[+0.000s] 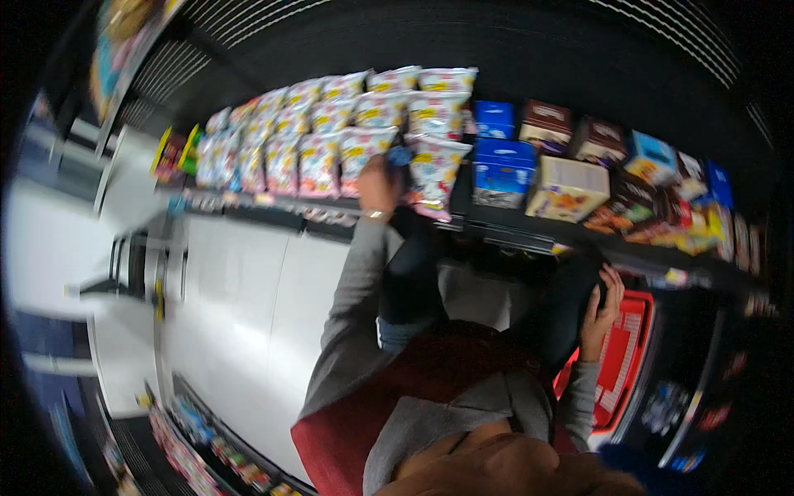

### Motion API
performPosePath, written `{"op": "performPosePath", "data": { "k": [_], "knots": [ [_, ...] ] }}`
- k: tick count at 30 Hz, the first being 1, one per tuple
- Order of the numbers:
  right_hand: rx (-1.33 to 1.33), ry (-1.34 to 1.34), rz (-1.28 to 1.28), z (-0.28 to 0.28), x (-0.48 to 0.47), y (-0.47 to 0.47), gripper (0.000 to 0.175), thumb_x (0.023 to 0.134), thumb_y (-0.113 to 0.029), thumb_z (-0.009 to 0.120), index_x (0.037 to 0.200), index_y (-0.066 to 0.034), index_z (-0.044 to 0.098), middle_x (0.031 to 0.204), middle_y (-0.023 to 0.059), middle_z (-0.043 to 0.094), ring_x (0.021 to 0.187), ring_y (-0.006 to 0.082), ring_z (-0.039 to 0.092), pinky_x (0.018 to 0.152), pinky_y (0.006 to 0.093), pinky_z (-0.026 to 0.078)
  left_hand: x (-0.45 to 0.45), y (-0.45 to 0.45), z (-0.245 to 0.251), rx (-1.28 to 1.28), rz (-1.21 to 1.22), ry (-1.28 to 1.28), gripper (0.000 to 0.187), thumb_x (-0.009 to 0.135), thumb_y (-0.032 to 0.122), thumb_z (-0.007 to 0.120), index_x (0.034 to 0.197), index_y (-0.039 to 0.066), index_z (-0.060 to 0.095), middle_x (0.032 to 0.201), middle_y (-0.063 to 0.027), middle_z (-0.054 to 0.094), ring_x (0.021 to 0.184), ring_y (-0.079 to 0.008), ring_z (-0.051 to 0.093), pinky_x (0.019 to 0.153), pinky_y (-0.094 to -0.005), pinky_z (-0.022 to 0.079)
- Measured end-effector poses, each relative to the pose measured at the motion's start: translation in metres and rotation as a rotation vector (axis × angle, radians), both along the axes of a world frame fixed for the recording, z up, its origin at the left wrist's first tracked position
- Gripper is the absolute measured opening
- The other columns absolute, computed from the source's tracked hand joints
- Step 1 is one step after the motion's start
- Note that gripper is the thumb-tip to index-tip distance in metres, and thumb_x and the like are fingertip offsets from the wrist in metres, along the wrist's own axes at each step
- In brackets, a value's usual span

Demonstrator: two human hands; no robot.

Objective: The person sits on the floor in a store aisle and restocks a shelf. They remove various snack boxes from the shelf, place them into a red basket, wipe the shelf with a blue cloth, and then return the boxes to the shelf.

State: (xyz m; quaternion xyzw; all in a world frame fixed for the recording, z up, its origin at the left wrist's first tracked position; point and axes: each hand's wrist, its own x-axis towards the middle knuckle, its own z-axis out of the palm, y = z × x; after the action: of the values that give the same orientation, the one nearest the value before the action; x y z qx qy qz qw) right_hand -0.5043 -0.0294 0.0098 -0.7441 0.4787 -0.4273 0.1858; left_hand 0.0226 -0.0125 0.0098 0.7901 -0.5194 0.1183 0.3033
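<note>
My left hand (pixel 378 188) reaches into the front row of white snack bags (pixel 319 164) with colourful print on a dark shelf. Beside its fingertips is a small dark-blue item (pixel 400 156), blurred; whether I grip it cannot be told. Just to the right of that hand stands another white bag (pixel 432 173), at the end of the row. My right hand (pixel 600 313) lies on my dark-trousered right knee (pixel 558 304), fingers apart and holding nothing. A red shopping basket (pixel 645 328) sits beyond that hand, partly hidden by my arm.
Blue boxes (pixel 504 167), a cream box (pixel 569 189) and brown boxes (pixel 546 124) stand right of the bags. Price tags line the shelf's front edge (pixel 515 239). Pale floor tiles (pixel 242 297) stretch to my left. Another stocked shelf (pixel 211 440) is at lower left.
</note>
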Motion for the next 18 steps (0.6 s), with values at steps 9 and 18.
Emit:
{"op": "performPosePath", "data": {
  "k": [9,18],
  "knots": [
    [0.404,0.287,-0.434,-0.181,-0.112,0.129,0.058,0.097,-0.023,0.066,0.145,0.0012,0.045,0.136,0.0294,0.056,0.127,0.0451,0.054,0.109,0.0478,0.044,-0.048,0.096,0.03,-0.514,-0.283,0.168,0.042,0.094,0.025,0.067,0.121,-0.006,0.058,0.1,-0.0139,0.06,0.091,-0.0293,0.056,0.087,-0.0417,0.048],
    [0.63,0.302,-0.491,-0.253,-0.12,0.215,0.043,0.094,-0.024,0.065,0.13,-0.0032,0.054,0.104,0.0252,0.07,0.096,0.0443,0.068,0.079,0.0549,0.056,-0.058,0.083,0.001,0.202,-0.353,-0.187,0.061,0.096,0.031,0.065,0.14,-0.009,0.052,0.131,-0.0338,0.061,0.12,-0.0505,0.058,0.103,-0.0503,0.046]
  ]
}}
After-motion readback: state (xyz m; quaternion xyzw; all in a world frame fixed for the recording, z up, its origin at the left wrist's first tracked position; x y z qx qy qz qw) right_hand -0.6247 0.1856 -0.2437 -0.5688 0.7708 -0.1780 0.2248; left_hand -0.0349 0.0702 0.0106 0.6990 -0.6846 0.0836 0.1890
